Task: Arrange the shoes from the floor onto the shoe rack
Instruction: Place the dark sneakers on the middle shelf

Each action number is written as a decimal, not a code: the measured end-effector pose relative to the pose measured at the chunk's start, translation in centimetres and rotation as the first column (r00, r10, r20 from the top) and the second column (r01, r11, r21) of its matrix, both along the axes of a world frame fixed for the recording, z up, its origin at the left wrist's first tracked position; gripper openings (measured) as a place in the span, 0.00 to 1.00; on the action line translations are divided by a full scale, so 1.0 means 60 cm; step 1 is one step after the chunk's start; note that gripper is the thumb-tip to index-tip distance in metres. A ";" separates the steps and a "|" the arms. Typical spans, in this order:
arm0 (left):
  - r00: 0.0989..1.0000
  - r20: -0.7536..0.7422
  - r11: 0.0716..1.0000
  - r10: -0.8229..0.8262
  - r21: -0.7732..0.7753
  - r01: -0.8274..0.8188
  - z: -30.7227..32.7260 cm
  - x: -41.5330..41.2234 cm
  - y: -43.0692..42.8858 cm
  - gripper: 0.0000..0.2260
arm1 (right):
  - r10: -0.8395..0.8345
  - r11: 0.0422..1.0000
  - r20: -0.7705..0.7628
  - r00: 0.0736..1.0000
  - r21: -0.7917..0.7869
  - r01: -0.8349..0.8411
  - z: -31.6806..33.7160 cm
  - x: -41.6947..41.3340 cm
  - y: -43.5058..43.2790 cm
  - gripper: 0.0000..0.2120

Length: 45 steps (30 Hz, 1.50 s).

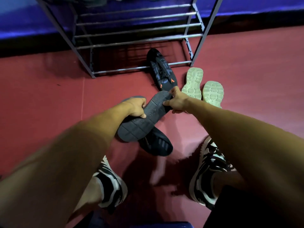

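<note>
Early, I judge. Left hand (136, 107) and right hand (176, 101) both grip grey-soled sneaker (144, 119). Black-orange sneaker (162, 69) and pale-soled pair (192, 84) lie on the floor at 1 o'clock, shoe rack (131, 36) at 12.

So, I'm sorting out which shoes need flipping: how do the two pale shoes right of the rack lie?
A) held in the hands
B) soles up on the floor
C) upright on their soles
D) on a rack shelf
B: both pale shoes show treaded soles upward on the floor, beside a leg of the shoe rack.
</note>
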<state>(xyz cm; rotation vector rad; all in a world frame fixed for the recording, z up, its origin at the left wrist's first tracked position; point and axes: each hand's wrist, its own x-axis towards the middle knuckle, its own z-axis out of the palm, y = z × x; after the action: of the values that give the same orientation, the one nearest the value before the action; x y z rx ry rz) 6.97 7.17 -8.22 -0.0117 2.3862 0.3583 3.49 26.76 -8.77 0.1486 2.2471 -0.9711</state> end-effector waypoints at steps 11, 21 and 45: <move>0.968 -0.248 0.995 -0.022 0.087 0.045 0.269 -0.092 0.042 0.19 | -0.045 0.999 -0.291 0.956 -0.013 0.043 0.275 -0.087 0.028 0.20; 0.813 -0.510 0.932 0.281 0.346 -0.105 0.435 -0.139 0.068 0.16 | -0.279 0.943 -0.147 0.949 -0.226 0.242 0.437 -0.112 0.035 0.26; 0.860 0.017 0.543 0.510 0.769 -0.337 0.395 -0.170 0.056 0.09 | -0.435 0.548 0.102 0.895 -0.758 0.353 0.416 -0.174 0.018 0.20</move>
<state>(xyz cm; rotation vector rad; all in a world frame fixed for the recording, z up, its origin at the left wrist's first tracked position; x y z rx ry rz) -3.24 10.52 15.45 -0.1896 2.2163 1.6612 -6.93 27.81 16.20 0.2352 1.6962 -2.1507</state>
